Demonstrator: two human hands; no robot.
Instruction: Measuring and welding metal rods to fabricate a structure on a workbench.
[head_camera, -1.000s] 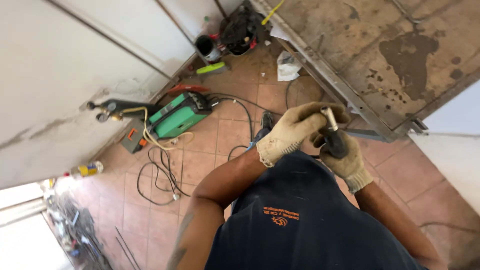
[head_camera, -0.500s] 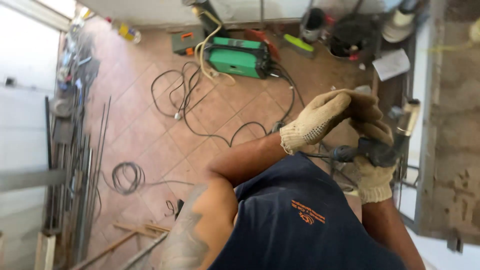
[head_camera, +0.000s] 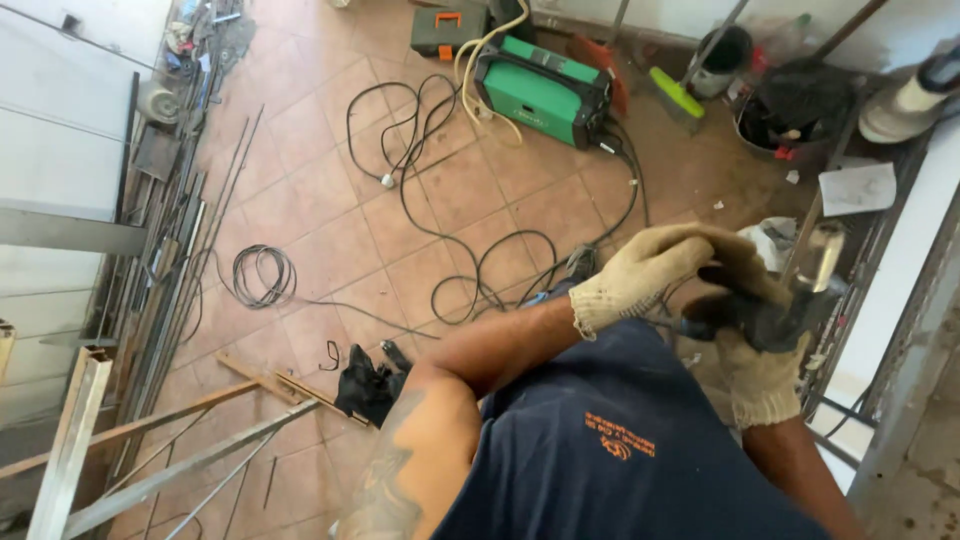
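Both my hands wear cream knit gloves and meet at the right of the head view, above my dark blue shirt. My right hand (head_camera: 762, 385) is shut around the black handle of a dark hand tool (head_camera: 765, 318). A pale metallic tip (head_camera: 822, 255) on that tool points up toward a metal grille. My left hand (head_camera: 655, 268) reaches across from a tattooed forearm and curls over the tool's near end, touching my right hand.
A green welding machine (head_camera: 540, 95) stands on the tiled floor, with black cables (head_camera: 480, 250) looping toward me. Metal rods (head_camera: 150, 250) lie along the left wall and steel tubes (head_camera: 180, 465) at the lower left. A black bucket (head_camera: 790, 115) and a metal grille (head_camera: 860, 300) are on the right.
The view has swung round, so the welding machine now sits at the top and more floor shows. My hands stay together on the tool, now further right in the view.
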